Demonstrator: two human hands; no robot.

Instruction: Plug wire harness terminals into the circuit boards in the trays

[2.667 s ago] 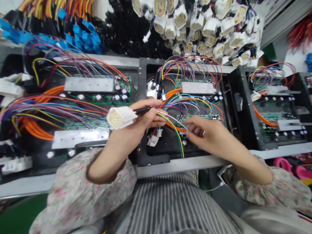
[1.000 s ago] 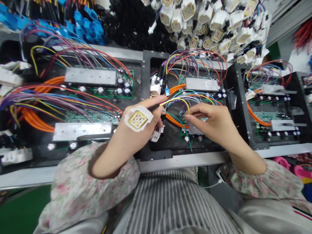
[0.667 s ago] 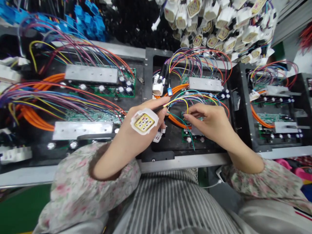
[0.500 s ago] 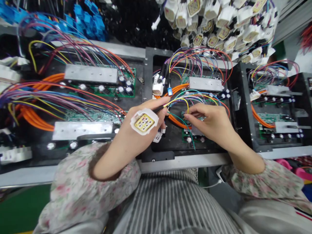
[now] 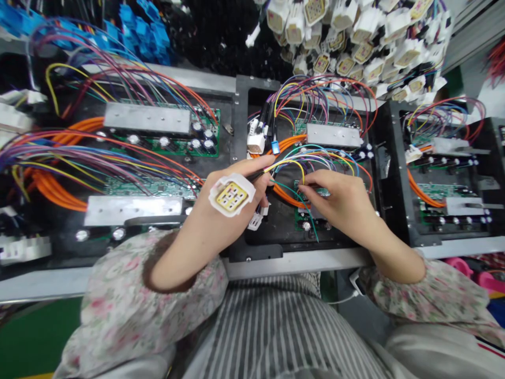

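Left hand (image 5: 221, 227) at the left wall of the middle tray (image 5: 256, 253), and it's got a firm hold: thumb and fingers closed on a black-sleeved wire bundle (image 5: 258, 175). The white connector (image 5: 232, 195) at the bundle's end sits over the back of that hand, above the tray's left wall, its yellow slotted face turned up. Over the tray's near half, here's the right hand (image 5: 347, 197), thumb and forefinger pinched narrow on a yellow wire (image 5: 302, 167) that arches across from the left fingertips. Between the 2 hands a green wire (image 5: 311, 216) trails, its loose end hanging above the tray's near part.

Inside the tray, orange cables (image 5: 287, 196) curl beneath the wires, and the near circuit board (image 5: 301, 217) is partly covered by the right hand. Deeper in the tray, a metal plate (image 5: 333, 135) tops the far board, while 1 blue plug (image 5: 275, 147) sits just beyond the left fingertips, beside white plugs (image 5: 256, 143).

Left of the tray, 2 more metal plates (image 5: 148, 118) under a sweep of coloured wires! Past its far edge, white connectors (image 5: 363, 42) are heaped to the right, blue connectors (image 5: 144, 37) to the left.
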